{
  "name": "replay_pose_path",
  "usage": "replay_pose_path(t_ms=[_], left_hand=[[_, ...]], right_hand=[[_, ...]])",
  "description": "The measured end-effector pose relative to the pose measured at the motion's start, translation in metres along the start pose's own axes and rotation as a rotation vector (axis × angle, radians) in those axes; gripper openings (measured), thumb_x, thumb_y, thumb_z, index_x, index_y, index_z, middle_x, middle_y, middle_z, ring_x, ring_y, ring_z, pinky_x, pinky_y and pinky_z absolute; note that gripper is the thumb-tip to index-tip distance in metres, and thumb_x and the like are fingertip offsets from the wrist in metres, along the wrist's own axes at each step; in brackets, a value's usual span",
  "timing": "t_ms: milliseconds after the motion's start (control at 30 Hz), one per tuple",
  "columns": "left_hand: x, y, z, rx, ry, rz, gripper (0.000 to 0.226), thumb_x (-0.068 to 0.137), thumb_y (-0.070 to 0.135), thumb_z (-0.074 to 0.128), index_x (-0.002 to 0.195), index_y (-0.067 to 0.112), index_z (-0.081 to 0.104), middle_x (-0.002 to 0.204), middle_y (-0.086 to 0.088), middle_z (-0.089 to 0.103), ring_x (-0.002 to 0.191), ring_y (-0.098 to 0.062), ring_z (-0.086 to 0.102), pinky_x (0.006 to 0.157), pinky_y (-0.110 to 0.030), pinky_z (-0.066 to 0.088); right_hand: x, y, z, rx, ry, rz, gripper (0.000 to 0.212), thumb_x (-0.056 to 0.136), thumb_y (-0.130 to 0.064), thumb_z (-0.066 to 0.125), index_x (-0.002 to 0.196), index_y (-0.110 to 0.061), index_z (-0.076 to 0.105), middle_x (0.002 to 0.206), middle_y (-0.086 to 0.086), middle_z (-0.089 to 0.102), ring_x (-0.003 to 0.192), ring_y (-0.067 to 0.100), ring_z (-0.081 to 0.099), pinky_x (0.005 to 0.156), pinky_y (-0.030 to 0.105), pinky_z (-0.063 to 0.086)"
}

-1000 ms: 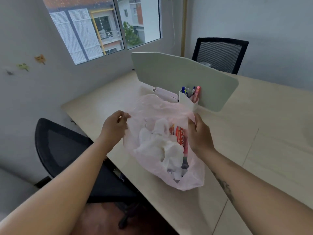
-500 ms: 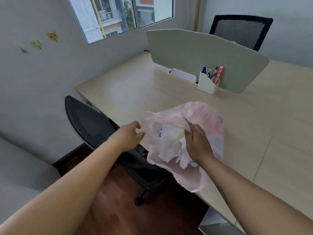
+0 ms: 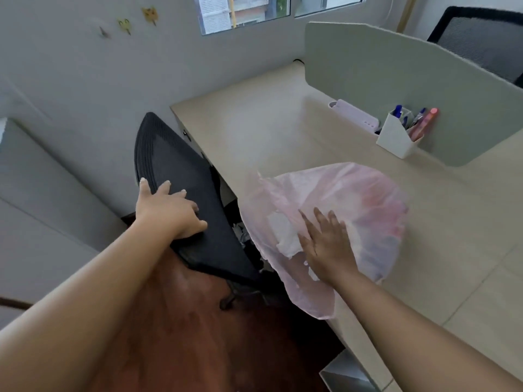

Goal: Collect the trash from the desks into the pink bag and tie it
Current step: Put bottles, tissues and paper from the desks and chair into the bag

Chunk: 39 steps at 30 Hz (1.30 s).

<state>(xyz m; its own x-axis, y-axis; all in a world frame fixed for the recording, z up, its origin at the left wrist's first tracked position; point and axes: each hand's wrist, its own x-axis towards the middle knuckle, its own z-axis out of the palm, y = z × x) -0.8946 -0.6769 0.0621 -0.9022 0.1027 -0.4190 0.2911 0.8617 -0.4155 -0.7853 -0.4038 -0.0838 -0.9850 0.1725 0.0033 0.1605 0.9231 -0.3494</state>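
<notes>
The pink bag [image 3: 365,199] lies on its side at the near edge of the light wooden desk [image 3: 283,131], its open end hanging over the edge. White crumpled paper [image 3: 283,236] and something red show through the thin plastic. My right hand [image 3: 325,244] lies flat on the bag with straight fingers, pressing it onto the desk. My left hand [image 3: 167,210] rests on the top of the black mesh chair back [image 3: 181,176], fingers spread on the mesh, thumb at its edge. A pale crumpled bit [image 3: 240,234] shows between chair and desk; what it is stays unclear.
A grey divider panel [image 3: 396,80] stands across the desk. In front of it are a white pen holder [image 3: 396,140] with several pens and a lilac case [image 3: 353,116]. A second black chair [image 3: 481,38] is behind the panel. The floor below is dark wood.
My left hand let go of the bag and moved left onto the chair back. My right hand set the bag down on the desk edge and flattened on it. The view tilted down.
</notes>
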Motion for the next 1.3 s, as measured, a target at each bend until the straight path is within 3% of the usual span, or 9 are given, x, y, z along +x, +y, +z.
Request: replay_pose_path(t_ms=[133, 233, 400, 700, 900, 1033, 1133, 1233, 1300], left_hand=[[-0.006, -0.016, 0.012, -0.149, 0.024, -0.114, 0.055, 0.088, 0.071, 0.035, 0.138, 0.05, 0.043, 0.164, 0.007, 0.006, 0.149, -0.03, -0.012, 0.11, -0.071, 0.015], [-0.008, -0.024, 0.02, -0.198, 0.031, -0.164, 0.059, 0.087, 0.073, 0.036, 0.141, 0.05, 0.04, 0.164, 0.009, 0.002, 0.149, -0.025, -0.016, 0.11, -0.062, 0.028], [-0.01, -0.029, 0.034, -0.099, 0.043, -0.203, 0.072, 0.081, 0.081, 0.033, 0.147, 0.054, 0.024, 0.164, 0.012, -0.005, 0.148, -0.024, -0.018, 0.113, -0.056, 0.023], [-0.014, -0.048, 0.054, -0.036, 0.046, -0.254, 0.083, 0.073, 0.089, 0.03, 0.147, 0.058, 0.012, 0.161, 0.018, -0.012, 0.147, -0.021, -0.021, 0.118, -0.051, 0.012], [-0.03, -0.062, 0.063, 0.029, -0.008, -0.281, 0.084, 0.074, 0.089, 0.025, 0.148, 0.056, 0.006, 0.162, 0.015, -0.013, 0.148, -0.022, -0.019, 0.117, -0.054, 0.006], [-0.04, -0.046, 0.069, 0.067, -0.065, -0.374, 0.08, 0.083, 0.079, 0.03, 0.153, 0.044, 0.011, 0.164, 0.001, -0.011, 0.148, -0.034, -0.017, 0.115, -0.063, -0.001], [-0.038, -0.008, 0.086, 0.093, -0.079, -0.365, 0.075, 0.088, 0.071, 0.03, 0.154, 0.037, 0.018, 0.164, -0.009, -0.007, 0.147, -0.042, -0.012, 0.112, -0.066, -0.003], [-0.039, 0.024, 0.118, 0.163, -0.106, -0.27, 0.072, 0.091, 0.069, 0.026, 0.154, 0.035, 0.019, 0.164, -0.009, -0.004, 0.146, -0.044, -0.013, 0.111, -0.066, -0.008], [-0.038, 0.025, 0.133, 0.225, -0.079, -0.256, 0.073, 0.091, 0.07, 0.023, 0.155, 0.034, 0.015, 0.164, -0.01, -0.006, 0.146, -0.045, -0.014, 0.111, -0.067, -0.01]], right_hand=[[0.002, 0.009, 0.028, -0.206, -0.069, -0.125, 0.06, 0.09, -0.057, 0.013, 0.149, -0.047, 0.007, 0.163, 0.0, 0.004, 0.147, 0.035, -0.01, 0.118, 0.052, -0.007], [0.01, 0.028, 0.047, -0.331, -0.032, -0.183, 0.061, 0.09, -0.057, 0.028, 0.149, -0.044, 0.021, 0.162, 0.005, 0.012, 0.147, 0.04, -0.004, 0.116, 0.056, -0.001], [0.042, 0.057, 0.057, -0.447, -0.008, -0.188, 0.062, 0.09, -0.06, 0.023, 0.149, -0.041, 0.022, 0.162, 0.007, 0.005, 0.146, 0.042, -0.006, 0.117, 0.057, 0.001], [0.115, 0.087, 0.044, -0.513, -0.015, -0.154, 0.062, 0.094, -0.059, 0.016, 0.152, -0.04, 0.004, 0.162, 0.004, -0.015, 0.143, 0.039, -0.024, 0.116, 0.055, -0.01], [0.141, 0.093, 0.013, -0.398, -0.184, -0.13, 0.066, 0.093, -0.065, 0.014, 0.152, -0.04, -0.004, 0.159, 0.004, -0.025, 0.142, 0.038, -0.028, 0.115, 0.056, -0.011], [0.107, 0.041, -0.007, -0.123, 0.018, -0.154, 0.065, 0.091, -0.063, 0.015, 0.15, -0.038, 0.022, 0.163, 0.007, 0.001, 0.147, 0.034, -0.013, 0.116, 0.056, -0.011], [0.051, -0.02, 0.004, 0.062, 0.067, -0.35, 0.061, 0.092, -0.06, 0.025, 0.148, -0.036, 0.032, 0.161, 0.006, 0.013, 0.149, 0.032, -0.003, 0.118, 0.054, -0.003], [-0.022, -0.056, 0.056, -0.006, -0.221, -0.588, 0.067, 0.087, -0.068, 0.03, 0.149, -0.045, 0.019, 0.163, -0.001, 0.003, 0.149, 0.027, -0.01, 0.119, 0.05, 0.001], [-0.064, -0.051, 0.1, -0.142, -0.404, -0.607, 0.078, 0.08, -0.077, 0.033, 0.149, -0.046, 0.015, 0.162, 0.003, 0.01, 0.148, 0.033, -0.005, 0.117, 0.056, 0.008]])
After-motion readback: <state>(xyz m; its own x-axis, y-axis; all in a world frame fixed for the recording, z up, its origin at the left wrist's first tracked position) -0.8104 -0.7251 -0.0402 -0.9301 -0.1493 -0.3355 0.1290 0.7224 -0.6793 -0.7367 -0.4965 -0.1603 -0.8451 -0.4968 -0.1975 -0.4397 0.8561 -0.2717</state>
